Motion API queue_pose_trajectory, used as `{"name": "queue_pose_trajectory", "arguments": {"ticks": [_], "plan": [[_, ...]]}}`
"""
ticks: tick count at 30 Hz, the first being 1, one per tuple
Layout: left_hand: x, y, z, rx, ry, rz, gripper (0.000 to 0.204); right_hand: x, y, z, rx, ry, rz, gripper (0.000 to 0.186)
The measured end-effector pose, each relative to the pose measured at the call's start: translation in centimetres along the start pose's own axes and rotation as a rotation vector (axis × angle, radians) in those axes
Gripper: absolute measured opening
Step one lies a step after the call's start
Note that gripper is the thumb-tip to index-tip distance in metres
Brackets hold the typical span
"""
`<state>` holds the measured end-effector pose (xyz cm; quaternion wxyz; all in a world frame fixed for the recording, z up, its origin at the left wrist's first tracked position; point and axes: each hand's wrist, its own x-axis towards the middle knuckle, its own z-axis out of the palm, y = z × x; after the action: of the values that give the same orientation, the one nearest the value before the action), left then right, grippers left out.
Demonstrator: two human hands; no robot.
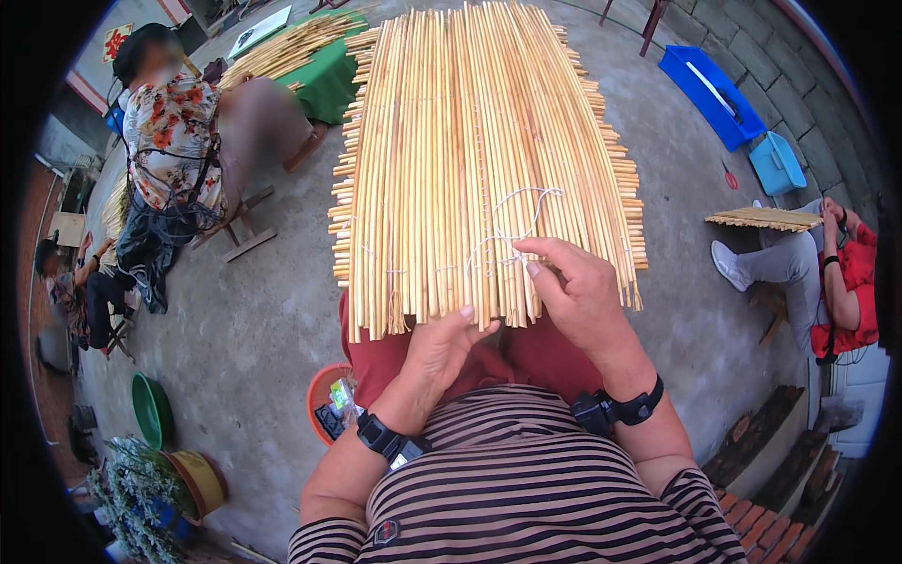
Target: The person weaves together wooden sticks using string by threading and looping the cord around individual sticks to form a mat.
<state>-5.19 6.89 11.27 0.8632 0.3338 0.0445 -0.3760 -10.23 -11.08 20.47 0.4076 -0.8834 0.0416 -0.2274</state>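
Note:
A mat of straw-coloured reed stalks (470,113), laid side by side, rests across my lap with its near end toward me. More stalks stick out unevenly along both its sides. My left hand (440,352) grips the near edge, thumb on top and the other fingers partly hidden beneath. Over the mat, close to that edge, my right hand (575,287) pinches white thread (537,214) between thumb and forefinger. The thread loops loosely across the stalks, and short white stitches show along the mat. Whether a needle is in the pinch is too small to tell.
At left, a seated person (174,141) sits by a green-covered surface (324,80) heaped with stalks. Another person (841,273) at right holds a small reed mat (766,219). Blue bins (709,99), an orange basket (324,390), a green basin (150,411) and a potted plant (136,498) stand around.

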Motion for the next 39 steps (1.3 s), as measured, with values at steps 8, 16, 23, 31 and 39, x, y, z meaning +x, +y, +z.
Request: {"name": "queue_pose_trajectory", "arguments": {"ticks": [8, 16, 23, 31, 39], "plan": [[0.6, -1.1, -1.3, -0.029, 0.059, -0.036, 0.036, 0.5, -0.4, 0.2, 0.211, -0.144, 0.318, 0.008], [-1.0, -0.5, -1.0, -0.095, -0.145, -0.012, 0.058, 0.2, 1.7, 2.7, 0.153, -0.234, 0.116, 0.007], [-1.5, 1.4, -1.0, -0.083, -0.245, 0.053, 0.061, 0.6, -1.8, 1.2, 0.205, -0.072, 0.009, 0.009], [-1.5, 5.7, 2.5, 0.016, -0.37, 0.12, 0.062, 0.2, -5.6, -1.4, -0.045, 0.057, -0.27, 0.007], [0.5, 11.2, 10.1, 0.127, -0.645, 0.265, 0.073, 3.8, -10.0, -5.4, -0.433, 0.085, -0.529, 0.012]]}}
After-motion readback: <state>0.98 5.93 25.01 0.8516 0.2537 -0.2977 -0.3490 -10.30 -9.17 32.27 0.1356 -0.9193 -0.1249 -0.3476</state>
